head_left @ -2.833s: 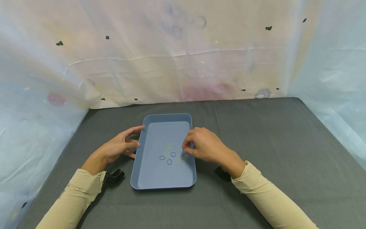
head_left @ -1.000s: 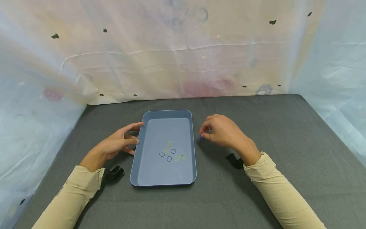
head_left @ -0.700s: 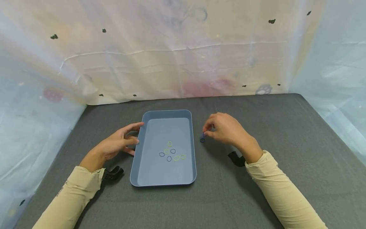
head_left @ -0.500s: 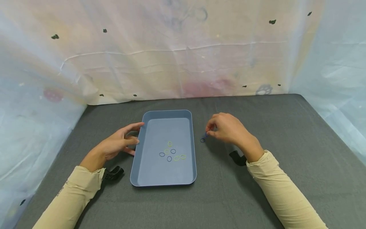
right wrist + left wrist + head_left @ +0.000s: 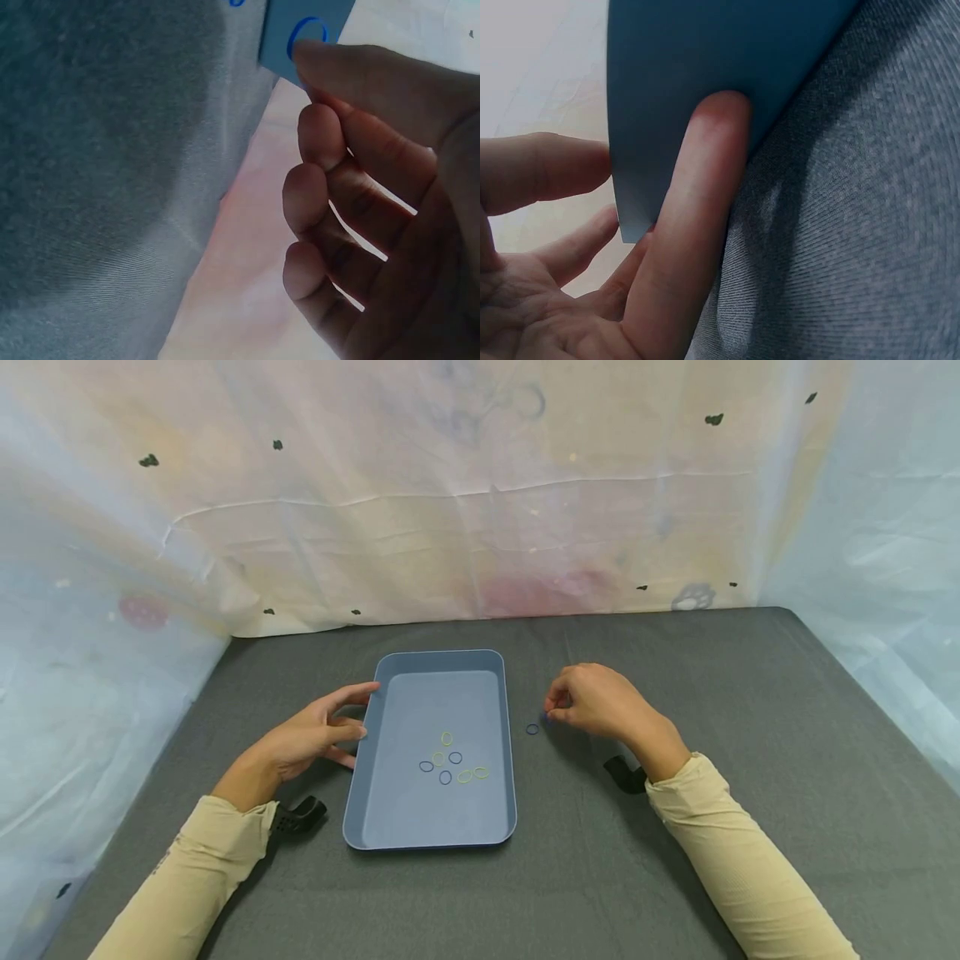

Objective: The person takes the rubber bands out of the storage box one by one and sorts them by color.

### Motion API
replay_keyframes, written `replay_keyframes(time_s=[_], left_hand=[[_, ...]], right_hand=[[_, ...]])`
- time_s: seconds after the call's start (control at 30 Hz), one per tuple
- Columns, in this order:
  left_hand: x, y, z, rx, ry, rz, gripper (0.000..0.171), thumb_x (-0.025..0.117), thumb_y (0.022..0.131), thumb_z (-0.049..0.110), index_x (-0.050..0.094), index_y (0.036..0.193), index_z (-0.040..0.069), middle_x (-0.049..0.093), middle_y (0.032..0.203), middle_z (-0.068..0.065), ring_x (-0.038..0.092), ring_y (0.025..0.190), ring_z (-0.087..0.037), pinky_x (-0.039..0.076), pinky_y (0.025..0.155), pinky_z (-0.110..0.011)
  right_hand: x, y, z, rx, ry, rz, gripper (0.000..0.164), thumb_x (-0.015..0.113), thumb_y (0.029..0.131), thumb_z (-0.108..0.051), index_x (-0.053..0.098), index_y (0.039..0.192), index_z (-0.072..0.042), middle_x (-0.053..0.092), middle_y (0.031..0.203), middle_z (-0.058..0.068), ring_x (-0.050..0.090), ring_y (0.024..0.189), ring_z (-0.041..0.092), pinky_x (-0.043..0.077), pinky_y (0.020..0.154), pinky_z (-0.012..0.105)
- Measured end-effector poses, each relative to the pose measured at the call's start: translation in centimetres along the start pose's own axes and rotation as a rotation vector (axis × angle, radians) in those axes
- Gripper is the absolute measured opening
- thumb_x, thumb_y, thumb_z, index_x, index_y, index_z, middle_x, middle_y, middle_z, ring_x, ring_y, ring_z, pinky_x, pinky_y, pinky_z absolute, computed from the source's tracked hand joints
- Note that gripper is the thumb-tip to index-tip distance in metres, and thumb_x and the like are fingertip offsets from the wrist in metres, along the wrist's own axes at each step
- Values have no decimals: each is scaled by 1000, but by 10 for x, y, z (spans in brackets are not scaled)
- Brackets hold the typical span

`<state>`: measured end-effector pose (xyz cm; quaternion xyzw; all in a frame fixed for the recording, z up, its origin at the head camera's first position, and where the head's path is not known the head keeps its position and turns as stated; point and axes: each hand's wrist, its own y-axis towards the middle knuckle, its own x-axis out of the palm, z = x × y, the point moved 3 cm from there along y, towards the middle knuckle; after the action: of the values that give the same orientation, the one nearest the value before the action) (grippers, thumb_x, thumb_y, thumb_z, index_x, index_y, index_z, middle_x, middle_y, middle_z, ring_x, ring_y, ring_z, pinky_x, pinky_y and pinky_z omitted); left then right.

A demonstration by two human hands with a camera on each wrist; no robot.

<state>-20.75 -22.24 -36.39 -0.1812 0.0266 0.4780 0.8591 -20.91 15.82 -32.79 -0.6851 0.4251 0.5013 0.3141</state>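
In the head view my left hand (image 5: 311, 737) rests its fairly straight fingers against the left wall of a blue-grey tray (image 5: 432, 827). The left wrist view shows one finger (image 5: 709, 150) pressed flat on the tray's outer wall (image 5: 652, 82). Right of the tray, my right hand (image 5: 600, 700) pinches a thin blue rubber band (image 5: 307, 31) between thumb and forefinger, low over the cloth. Mostly hidden by the fingertips in the head view, the band shows as a loop in the right wrist view. Another blue rubber band (image 5: 532, 729) lies on the cloth just left of those fingertips.
Several yellow rubber bands (image 5: 465, 776) and three blue ones (image 5: 455, 758) lie loose on the tray floor. Dark grey cloth (image 5: 675, 710) covers the table. A pale patterned sheet (image 5: 480, 552) hangs behind its far edge, with more sheeting at both sides.
My right hand has moved from over the tray to the cloth on its right. It has let go of one blue rubber band there and shifted slightly rightward with another. My left hand stays at the tray.
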Motion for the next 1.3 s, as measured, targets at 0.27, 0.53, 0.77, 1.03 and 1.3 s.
replay_keyframes(time_s=[0.27, 0.53, 0.77, 1.03, 1.3], left_hand=[[-1, 0, -1, -8, 11, 9, 72, 55, 100, 9, 17, 160, 17, 16, 158, -22, 54, 125, -33, 60, 80, -49], [-1, 1, -1, -7, 9, 10, 72, 55, 100, 8, 17, 160, 17, 15, 158, -22, 56, 122, -30, 60, 80, -49], [-1, 0, 0, -4, 0, 4, 72, 54, 101, 7, 16, 160, 17, 15, 158, -23, 59, 119, -27, 61, 80, -49], [-2, 1, -2, 2, 2, 5, 71, 55, 101, 8, 17, 160, 17, 16, 157, -23, 59, 118, -27, 60, 80, -49], [-2, 1, -3, 1, 5, 7, 72, 55, 100, 8, 17, 160, 17, 16, 158, -23, 60, 117, -26, 61, 79, -49]], right_hand=[[7, 5, 5, 24, -4, -66, 7, 76, 87, -20, 73, 81, -24, 70, 84, -8, 62, 78, 11, 52, 73, 35], [14, 8, 8, 47, -7, -94, 7, 75, 88, -21, 74, 82, -24, 70, 83, -8, 60, 75, 10, 50, 69, 33], [17, 9, 9, 57, -8, -112, 7, 74, 89, -21, 73, 83, -23, 69, 81, -8, 60, 73, 10, 49, 66, 32], [18, 9, 9, 63, -9, -100, 7, 74, 88, -21, 74, 82, -23, 69, 80, -8, 60, 74, 10, 49, 66, 32], [19, 9, 9, 59, 0, -102, 8, 73, 89, -21, 74, 82, -22, 69, 80, -8, 59, 74, 10, 49, 66, 32]])
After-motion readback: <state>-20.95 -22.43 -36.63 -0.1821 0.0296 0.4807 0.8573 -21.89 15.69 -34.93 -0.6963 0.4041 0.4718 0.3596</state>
